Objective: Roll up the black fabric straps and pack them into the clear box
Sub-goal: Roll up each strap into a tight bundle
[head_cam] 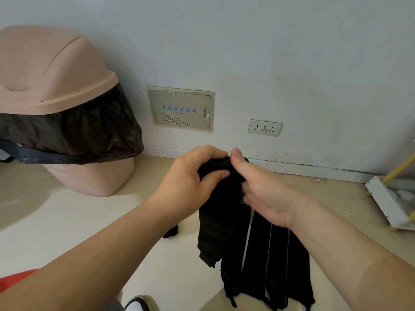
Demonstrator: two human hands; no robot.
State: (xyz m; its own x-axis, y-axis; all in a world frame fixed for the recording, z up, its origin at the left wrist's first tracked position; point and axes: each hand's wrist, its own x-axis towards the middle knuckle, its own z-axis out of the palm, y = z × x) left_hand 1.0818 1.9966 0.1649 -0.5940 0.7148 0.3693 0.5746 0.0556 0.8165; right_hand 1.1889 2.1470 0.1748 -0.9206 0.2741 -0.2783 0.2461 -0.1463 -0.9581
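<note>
Left hand [190,176] and right hand [262,187] both clamped on seemingly part-rolled black strap [215,221] above floor.

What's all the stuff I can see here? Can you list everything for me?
held strap: one, black, gripped by both hands, tail hanging down
other straps: several, black, lying side by side on the floor under the right forearm
small piece: one, black, on the floor by the left wrist
bin: one, pink with black liner, left, against the wall
wall panel: one, beige, low on the wall
socket: one, white, right of the panel
rack: one, white and yellow, far right
left hand: one, bare
right hand: one, bare
</note>
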